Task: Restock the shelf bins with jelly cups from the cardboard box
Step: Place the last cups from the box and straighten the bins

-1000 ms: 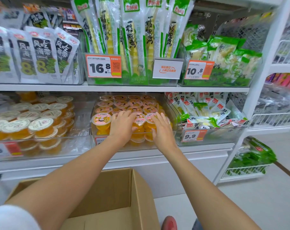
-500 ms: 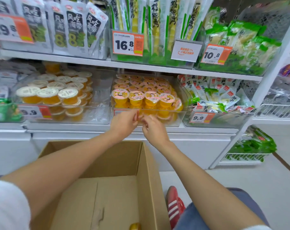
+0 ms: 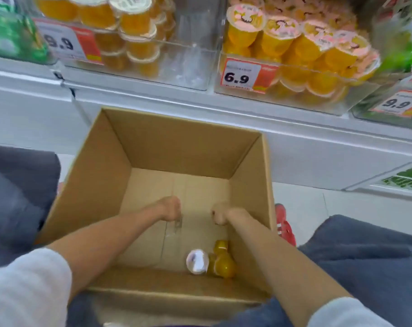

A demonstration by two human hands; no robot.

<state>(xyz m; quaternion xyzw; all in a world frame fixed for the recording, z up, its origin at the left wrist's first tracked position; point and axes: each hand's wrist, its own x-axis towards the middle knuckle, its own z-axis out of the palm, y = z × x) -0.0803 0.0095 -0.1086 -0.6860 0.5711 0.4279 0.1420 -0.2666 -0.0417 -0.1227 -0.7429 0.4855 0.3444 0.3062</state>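
Restocking looks to be at the fetch-more step: both hands are down inside the cardboard box (image 3: 181, 147) rather than up at the shelf. The left hand (image 3: 170, 208) and right hand (image 3: 221, 214) hang over the box floor with wrists bent and fingers tucked down out of sight. So honestly I can't tell if they're spread or curled, and nothing shows in either one. The only jelly cups (image 3: 220, 263) in the box are a small orange cluster in the near right corner, one tipped on its side showing a white lid (image 3: 196, 261). They sit closer to the right hand, but neither hand touches them. My guess is the next move is to draw back to that corner, grab them, and lift them to the right bin (image 3: 330, 107). It's already heaped, so they'd need careful seating on top. Readable stuff: that bin's price tag (image 3: 236, 77) says 6.9, the left bin (image 3: 188, 67) has a tag (image 3: 60, 42) reading 9.9, and another 9.9 tag (image 3: 397, 103) sits at the far right edge. The small print and lid artwork are too blurred to read.
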